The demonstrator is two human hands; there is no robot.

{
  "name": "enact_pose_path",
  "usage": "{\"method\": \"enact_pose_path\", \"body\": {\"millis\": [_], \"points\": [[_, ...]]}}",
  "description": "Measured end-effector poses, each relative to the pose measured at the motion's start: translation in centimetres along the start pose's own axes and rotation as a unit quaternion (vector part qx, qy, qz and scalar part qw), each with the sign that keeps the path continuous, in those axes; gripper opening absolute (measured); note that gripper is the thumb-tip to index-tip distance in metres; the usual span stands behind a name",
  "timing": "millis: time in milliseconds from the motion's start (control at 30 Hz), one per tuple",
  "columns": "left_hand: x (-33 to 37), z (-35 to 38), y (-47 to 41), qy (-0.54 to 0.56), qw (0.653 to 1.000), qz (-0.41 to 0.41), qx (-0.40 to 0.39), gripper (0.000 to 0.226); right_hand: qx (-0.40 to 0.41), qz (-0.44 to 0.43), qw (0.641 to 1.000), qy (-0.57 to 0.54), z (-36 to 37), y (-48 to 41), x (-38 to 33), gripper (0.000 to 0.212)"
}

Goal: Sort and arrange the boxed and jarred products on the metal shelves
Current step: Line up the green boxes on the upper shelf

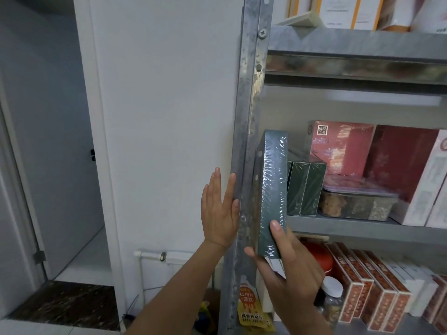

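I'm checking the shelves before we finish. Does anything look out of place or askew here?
Yes. The yellow-orange printed pouch leans crumpled low beside the grey metal post, lined up with nothing. The tall dark green shrink-wrapped box is not shelved yet; the right hand grips it.

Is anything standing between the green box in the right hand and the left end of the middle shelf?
Nothing visible does. The wrapped green box, held by the right hand, sits between the shelf post and the smaller green boxes; the space behind it is hidden.
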State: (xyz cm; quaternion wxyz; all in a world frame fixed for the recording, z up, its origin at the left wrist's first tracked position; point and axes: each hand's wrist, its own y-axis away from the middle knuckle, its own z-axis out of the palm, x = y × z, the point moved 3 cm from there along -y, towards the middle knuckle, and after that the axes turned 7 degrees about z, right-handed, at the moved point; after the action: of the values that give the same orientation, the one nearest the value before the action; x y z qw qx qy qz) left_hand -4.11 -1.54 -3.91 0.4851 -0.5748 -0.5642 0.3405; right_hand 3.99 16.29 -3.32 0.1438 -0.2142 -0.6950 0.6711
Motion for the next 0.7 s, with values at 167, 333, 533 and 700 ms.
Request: {"method": "enact_pose_path", "body": {"millis": [167,333,533,700], "points": [[0.2,-0.2,-0.1,0.009,1.0,0.001,-0.009,0.053,-0.004,-0.002,1.0,0.023,0.2,0.1,-0.1,0.056],[0.8,-0.9,-0.1,0.024,1.0,0.005,-0.014,0.053,-0.037,0.046,0.997,0.043,0.4,-2.9,0.0,0.059],[0.7,-0.7,0.0,0.019,1.0,-0.002,-0.014,0.053,-0.116,0.107,0.984,0.086,1.3,-8.0,1.7,0.065],[0.4,-0.4,0.0,0.012,1.0,-0.001,-0.009,0.059,-0.251,0.118,0.948,0.157,3.7,-11.1,4.5,0.066]]}}
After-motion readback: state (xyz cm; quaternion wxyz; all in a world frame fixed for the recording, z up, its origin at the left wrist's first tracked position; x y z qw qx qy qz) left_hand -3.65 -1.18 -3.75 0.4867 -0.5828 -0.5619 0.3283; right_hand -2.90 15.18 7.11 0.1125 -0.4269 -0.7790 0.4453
